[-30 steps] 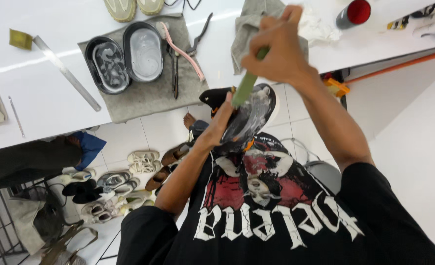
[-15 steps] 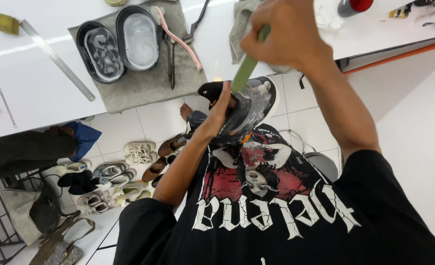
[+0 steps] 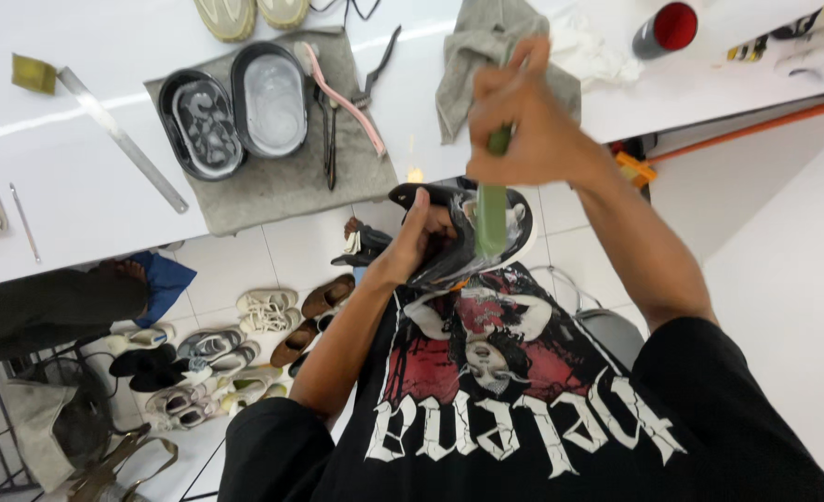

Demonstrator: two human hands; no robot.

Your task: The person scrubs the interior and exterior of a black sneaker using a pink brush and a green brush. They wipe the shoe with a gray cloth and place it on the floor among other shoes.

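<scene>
My left hand (image 3: 414,240) grips a black shoe (image 3: 449,232) by its toe end, sole turned up and covered in white foam, held in front of my chest. My right hand (image 3: 528,121) is closed around the handle of a green brush (image 3: 491,209). The brush hangs almost straight down, its head resting on the foamy sole. Both hands are just off the near edge of the white table (image 3: 68,200).
A grey mat (image 3: 282,181) on the table carries two black oval tubs (image 3: 235,107), a pink brush (image 3: 342,93) and dark tools. A metal ruler (image 3: 122,138), grey cloth (image 3: 472,46) and red-capped can (image 3: 665,28) lie nearby. Several shoes (image 3: 217,353) lie on the tiled floor.
The brush swung from a slant to nearly vertical and moved right across the sole. My left hand tipped the shoe slightly; the view shifted a little.
</scene>
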